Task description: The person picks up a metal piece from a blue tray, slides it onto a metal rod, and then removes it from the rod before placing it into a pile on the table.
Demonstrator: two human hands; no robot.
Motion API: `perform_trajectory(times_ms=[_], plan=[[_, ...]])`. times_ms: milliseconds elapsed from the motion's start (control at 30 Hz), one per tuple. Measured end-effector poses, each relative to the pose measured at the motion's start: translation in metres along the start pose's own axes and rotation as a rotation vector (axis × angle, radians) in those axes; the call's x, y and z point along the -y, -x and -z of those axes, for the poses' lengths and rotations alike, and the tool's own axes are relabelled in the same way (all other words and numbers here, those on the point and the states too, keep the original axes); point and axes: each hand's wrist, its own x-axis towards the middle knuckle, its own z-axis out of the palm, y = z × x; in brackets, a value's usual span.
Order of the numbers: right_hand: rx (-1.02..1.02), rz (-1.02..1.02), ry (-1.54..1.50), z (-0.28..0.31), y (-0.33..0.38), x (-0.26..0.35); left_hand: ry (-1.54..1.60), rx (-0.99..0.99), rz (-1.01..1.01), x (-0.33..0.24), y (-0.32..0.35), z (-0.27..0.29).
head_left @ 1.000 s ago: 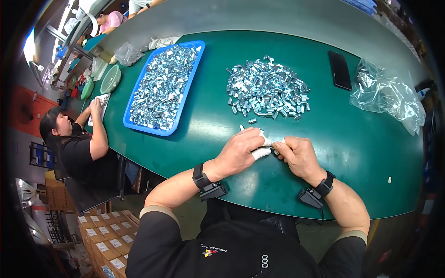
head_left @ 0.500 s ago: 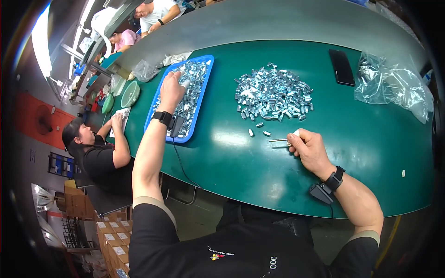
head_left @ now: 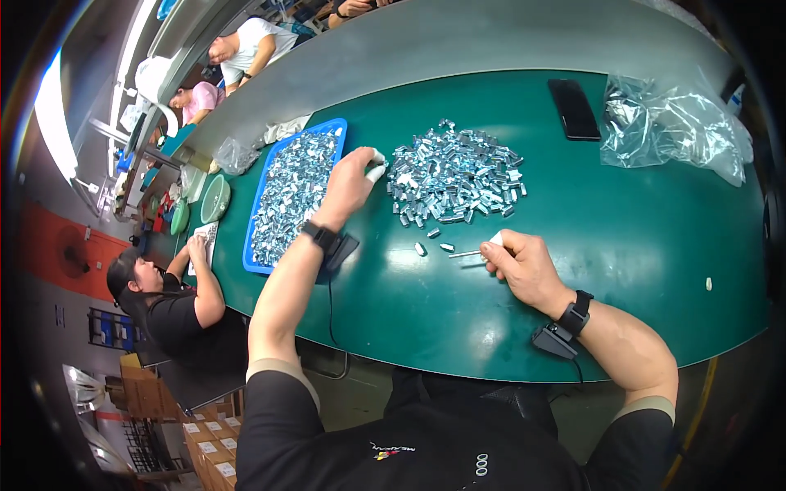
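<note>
A pile of small shiny metal pieces (head_left: 458,176) lies on the green tabletop. At its left edge is my left hand (head_left: 350,186), with white coverings on the fingertips and a small gap between thumb and forefinger. No piece shows clearly in it. My right hand (head_left: 524,266) is closed on a thin metal rod (head_left: 467,254), which points left over the table. Close to the rod's tip lie a few loose metal pieces (head_left: 421,249). A blue tray (head_left: 248,255) full of similar pieces sits left of my left hand.
A black phone (head_left: 574,110) and a clear plastic bag (head_left: 671,135) lie at the far right. A small white piece (head_left: 709,284) rests near the right edge. At left, a co-worker (head_left: 176,286) sits by a green basket (head_left: 215,200). A grey partition (head_left: 458,41) runs along the back.
My left hand has moved right, from over the blue tray to the edge of the pile. My right hand still holds the rod. The whole view has shifted slightly.
</note>
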Motion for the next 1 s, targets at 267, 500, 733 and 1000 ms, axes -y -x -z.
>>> perform_trajectory(times_ms=[267, 500, 733, 1000], plan=[[-0.004, -0.005, -0.084, 0.006, -0.006, 0.001, 0.637, 0.124, 0.22, -0.133, 0.061, 0.016], [0.005, 0.007, -0.01, 0.005, -0.006, 0.003, 0.655, 0.123, 0.145, -0.152, 0.067, 0.007], [-0.005, 0.066, 0.118, 0.002, 0.001, -0.004, 0.488, 0.012, -0.067, -0.16, 0.077, -0.009], [0.092, 0.04, 0.398, 0.003, 0.003, 0.008, 0.678, 0.094, 0.084, -0.176, 0.085, -0.012]])
